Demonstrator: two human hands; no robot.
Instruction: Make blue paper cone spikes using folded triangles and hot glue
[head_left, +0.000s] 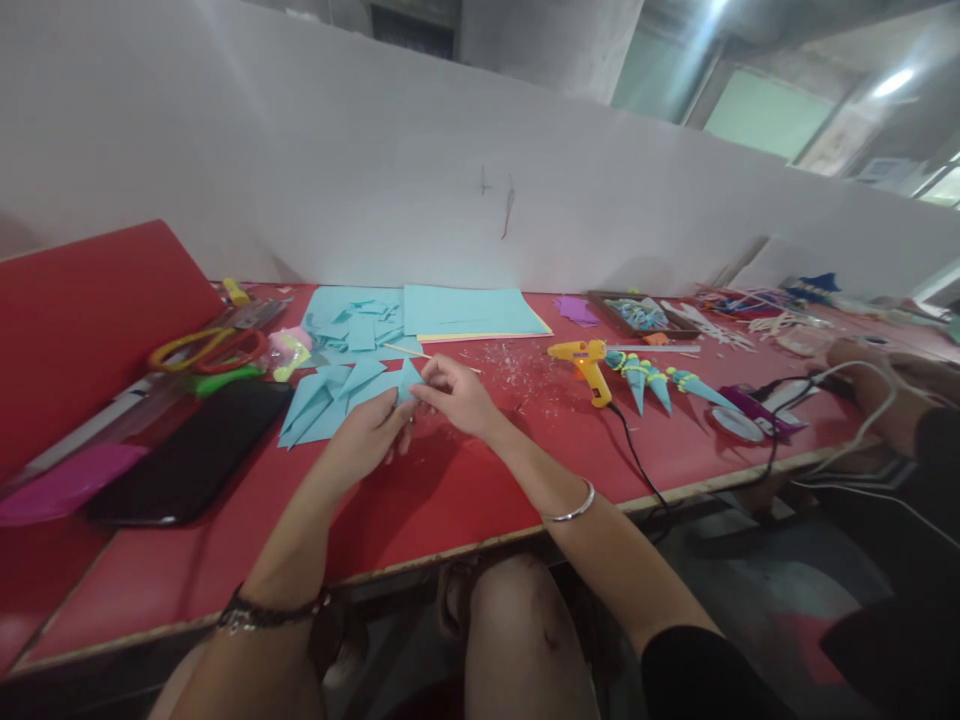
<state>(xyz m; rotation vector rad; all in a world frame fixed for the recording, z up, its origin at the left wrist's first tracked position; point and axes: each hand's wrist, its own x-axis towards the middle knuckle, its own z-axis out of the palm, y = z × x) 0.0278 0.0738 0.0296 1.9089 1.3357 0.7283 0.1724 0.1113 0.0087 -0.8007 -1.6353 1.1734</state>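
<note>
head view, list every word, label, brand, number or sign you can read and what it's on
No readable words, brands or numbers.
Yellow glue gun: no legible label.
Purple box: any print is too blurred to read.
White partition: a small cross-like mark, no legible word.

Craft workshop: long red worktable [465, 510], yellow glue gun [589, 370], folded blue paper [309, 405], second person [892, 400] alongside.
</note>
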